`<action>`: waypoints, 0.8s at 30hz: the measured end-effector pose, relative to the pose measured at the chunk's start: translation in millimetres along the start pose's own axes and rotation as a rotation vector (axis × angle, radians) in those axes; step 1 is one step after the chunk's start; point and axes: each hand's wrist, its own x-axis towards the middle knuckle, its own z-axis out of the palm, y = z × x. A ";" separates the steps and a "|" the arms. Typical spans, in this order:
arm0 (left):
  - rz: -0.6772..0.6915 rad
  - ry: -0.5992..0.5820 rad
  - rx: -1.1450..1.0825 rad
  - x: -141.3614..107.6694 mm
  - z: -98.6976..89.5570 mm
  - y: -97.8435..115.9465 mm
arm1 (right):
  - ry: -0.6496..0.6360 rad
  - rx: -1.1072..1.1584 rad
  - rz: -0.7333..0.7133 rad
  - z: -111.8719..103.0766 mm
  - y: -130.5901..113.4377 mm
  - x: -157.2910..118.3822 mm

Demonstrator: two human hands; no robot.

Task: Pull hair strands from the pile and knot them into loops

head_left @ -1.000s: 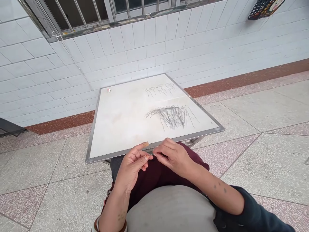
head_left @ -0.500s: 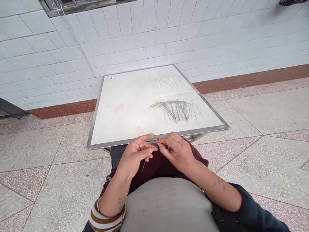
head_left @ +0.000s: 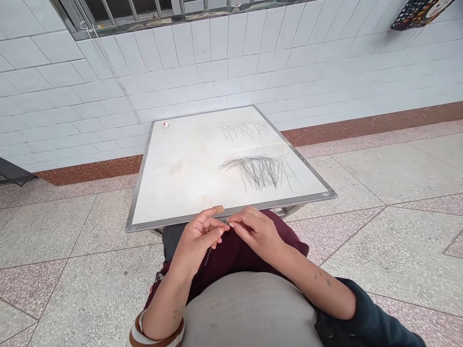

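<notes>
Over my lap, at the near edge of a white table (head_left: 188,164), my two hands meet fingertip to fingertip. Thumb and fingers of my left hand (head_left: 204,231) pinch a thin wire (head_left: 207,257), whose loose end hangs below the palm. A tan wrap covers the tip of my left index finger, which points away from the pinch. My right hand (head_left: 253,229) is closed, its thumb and forefinger gripping the wire's other end. Exactly how the wire bends between the fingertips is too small to make out.
A tangled pile of dark thin wires (head_left: 262,171) lies on the table's right half. Behind it are several looped wire pieces (head_left: 244,129) in a row. A small red-and-white object (head_left: 166,125) sits at the far left corner. Beyond stands a tiled wall (head_left: 202,72) with a barred window (head_left: 144,9).
My view has tilted up slightly, bringing more of the window and a patterned item on the wall into sight. Both hands stay together on the wire, with the fingertips slightly closer.
</notes>
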 end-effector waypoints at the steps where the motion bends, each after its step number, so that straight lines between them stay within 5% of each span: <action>1: 0.007 0.000 0.002 -0.2 -0.9 -0.2 | -0.006 0.018 0.009 -0.4 -0.2 0.2; 9: 0.026 -0.009 0.014 0.6 -12.8 -4.5 | -0.067 0.215 0.196 -0.6 -3.8 -0.9; 18: 0.055 0.013 0.141 -2.1 -13.8 -1.8 | -0.055 0.337 0.213 2.1 -3.4 -0.8; 24: 0.175 0.054 0.285 -4.6 -7.6 -2.3 | -0.109 0.693 0.456 6.3 -0.3 0.2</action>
